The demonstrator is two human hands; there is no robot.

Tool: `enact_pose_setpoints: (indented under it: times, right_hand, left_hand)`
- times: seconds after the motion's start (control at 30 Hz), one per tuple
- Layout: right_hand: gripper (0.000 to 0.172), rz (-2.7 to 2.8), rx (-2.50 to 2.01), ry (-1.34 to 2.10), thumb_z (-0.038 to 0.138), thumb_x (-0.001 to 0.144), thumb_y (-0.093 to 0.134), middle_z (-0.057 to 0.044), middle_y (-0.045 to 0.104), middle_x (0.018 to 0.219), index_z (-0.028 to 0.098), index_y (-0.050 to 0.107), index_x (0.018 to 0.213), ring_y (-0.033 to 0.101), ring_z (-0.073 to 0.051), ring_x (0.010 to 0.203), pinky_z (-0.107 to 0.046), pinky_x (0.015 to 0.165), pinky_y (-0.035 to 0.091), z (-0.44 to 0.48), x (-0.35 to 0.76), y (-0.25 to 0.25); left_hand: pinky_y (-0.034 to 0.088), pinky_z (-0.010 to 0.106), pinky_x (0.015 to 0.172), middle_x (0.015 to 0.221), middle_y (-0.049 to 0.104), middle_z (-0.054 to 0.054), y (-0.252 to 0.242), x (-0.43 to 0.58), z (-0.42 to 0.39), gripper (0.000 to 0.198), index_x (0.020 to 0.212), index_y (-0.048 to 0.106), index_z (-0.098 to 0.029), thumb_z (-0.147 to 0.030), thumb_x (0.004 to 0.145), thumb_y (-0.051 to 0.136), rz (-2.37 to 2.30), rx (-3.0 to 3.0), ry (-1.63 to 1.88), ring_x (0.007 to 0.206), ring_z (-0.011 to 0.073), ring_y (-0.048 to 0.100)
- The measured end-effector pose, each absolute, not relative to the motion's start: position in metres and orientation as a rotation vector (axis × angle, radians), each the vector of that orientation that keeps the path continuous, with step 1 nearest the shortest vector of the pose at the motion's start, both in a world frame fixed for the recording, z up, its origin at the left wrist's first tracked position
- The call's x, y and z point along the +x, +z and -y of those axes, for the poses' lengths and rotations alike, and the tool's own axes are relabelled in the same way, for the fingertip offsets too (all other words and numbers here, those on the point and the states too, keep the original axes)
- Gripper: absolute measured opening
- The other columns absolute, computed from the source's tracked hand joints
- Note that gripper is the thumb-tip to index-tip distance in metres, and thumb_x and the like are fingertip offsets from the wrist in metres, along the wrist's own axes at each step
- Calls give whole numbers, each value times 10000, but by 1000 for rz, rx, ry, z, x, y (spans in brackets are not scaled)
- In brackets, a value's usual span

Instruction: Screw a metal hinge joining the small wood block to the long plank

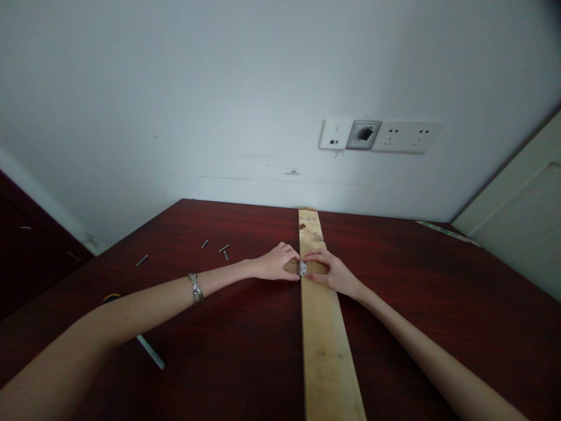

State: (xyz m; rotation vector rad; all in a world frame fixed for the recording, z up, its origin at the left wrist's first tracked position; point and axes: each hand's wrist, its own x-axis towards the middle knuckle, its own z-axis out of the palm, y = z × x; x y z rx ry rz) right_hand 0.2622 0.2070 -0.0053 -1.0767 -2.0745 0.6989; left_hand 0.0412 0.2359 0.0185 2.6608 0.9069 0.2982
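A long pale wooden board (328,351) lies lengthwise on the dark red table (245,351), from the wall side down to the bottom of the view. On the board's left edge sits a small metal hinge or bracket (302,268). My left hand (278,263) is at its left side, fingers curved and pinching near it, with a small piece of wood (292,267) partly showing inside the grip. From the right, my right hand (331,272) rests over the board, thumb and fingertips curled against the metal piece.
Several screws (204,244) lie scattered left of my left hand. A screwdriver (150,351) is partly hidden under my left forearm. Behind the table, the wall carries sockets (405,137). A flat strip (447,232) lies at the back right edge.
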Motion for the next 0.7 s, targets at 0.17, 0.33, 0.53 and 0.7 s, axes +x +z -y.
enact_pose_setpoints:
  times: [0.17,0.33,0.53,0.7]
  right_hand:
    - [296,2070,-1062,715,344,753,671,-53,632,1120,236,669,1028,582,-215,1059,-399,992,414,-205,262,-1]
    - [269,1978,-1092,791,369,781,636,-57,659,1097,228,682,1005,601,-221,1040,-406,994,418,-205,262,5]
    - [259,1760,-1081,790,423,784,613,-75,668,1075,224,703,924,588,-251,1081,-430,990,423,-209,271,16]
    - [257,1637,-1073,734,445,738,651,-74,662,1052,226,706,860,589,-258,1071,-437,988,430,-213,278,24]
  left_hand:
    - [389,369,910,1079,513,86,20,40,-235,472,1092,526,-172,-445,748,701,-900,2656,299,1039,246,430]
    - [373,388,953,1171,495,110,32,32,-232,610,1224,442,-171,-496,763,672,-880,2631,350,1101,257,411]
    - [346,376,991,1181,508,108,50,-6,-242,425,1194,476,-160,-426,870,543,-1020,2661,498,1118,233,408]
    - [361,361,965,1081,554,83,64,-72,-261,311,1069,572,-155,-370,851,515,-1325,2670,446,1072,228,445]
